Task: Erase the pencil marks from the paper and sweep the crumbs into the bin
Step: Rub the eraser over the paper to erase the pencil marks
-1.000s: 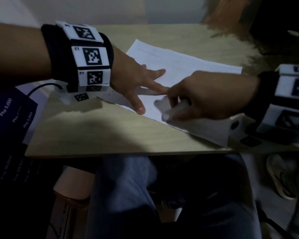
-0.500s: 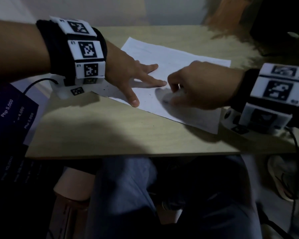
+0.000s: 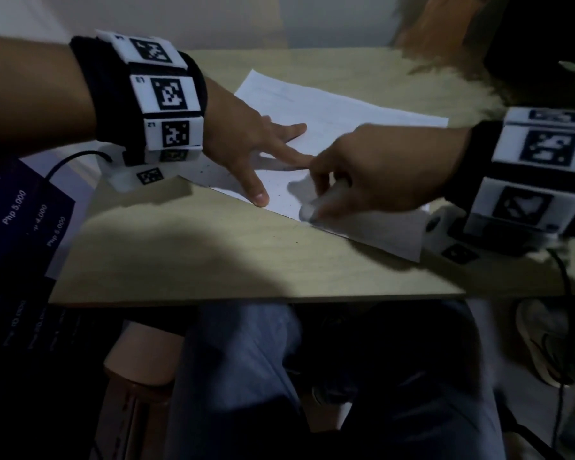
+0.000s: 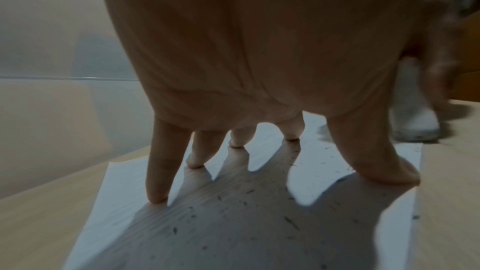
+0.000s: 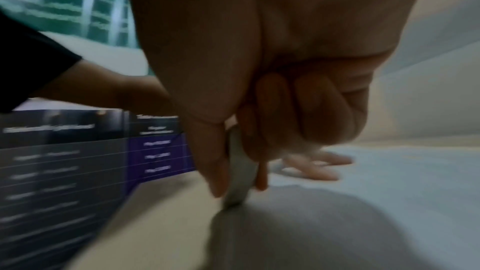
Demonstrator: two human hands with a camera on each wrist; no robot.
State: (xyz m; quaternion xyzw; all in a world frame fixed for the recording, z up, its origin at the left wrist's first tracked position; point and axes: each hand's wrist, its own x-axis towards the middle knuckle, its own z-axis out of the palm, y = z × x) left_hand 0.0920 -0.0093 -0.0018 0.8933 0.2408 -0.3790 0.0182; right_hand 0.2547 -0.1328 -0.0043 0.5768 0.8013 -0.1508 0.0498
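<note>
A white sheet of paper [image 3: 339, 117] lies slanted on the pale wooden table [image 3: 213, 254]. My left hand [image 3: 263, 151] presses it flat with spread straight fingers [image 4: 155, 171]. Dark eraser crumbs [image 4: 233, 208] are scattered on the sheet under and around that hand. My right hand [image 3: 356, 180] pinches a white eraser [image 3: 316, 207] between thumb and fingers, its tip down on the paper near the sheet's front edge. From the right wrist the eraser [image 5: 240, 174] shows as a grey-white slab touching the paper [image 5: 389, 182]. No bin is in view.
A dark purple printed sheet [image 3: 17, 220] with price figures hangs off the table's left side. The table's front edge [image 3: 246, 298] runs above my lap in blue trousers [image 3: 246, 376]. A shoe [image 3: 541, 340] lies on the floor at right.
The right hand has rubbed the eraser back and forth: away over the sheet, then back toward its front edge. The left hand has stayed pressed on the paper.
</note>
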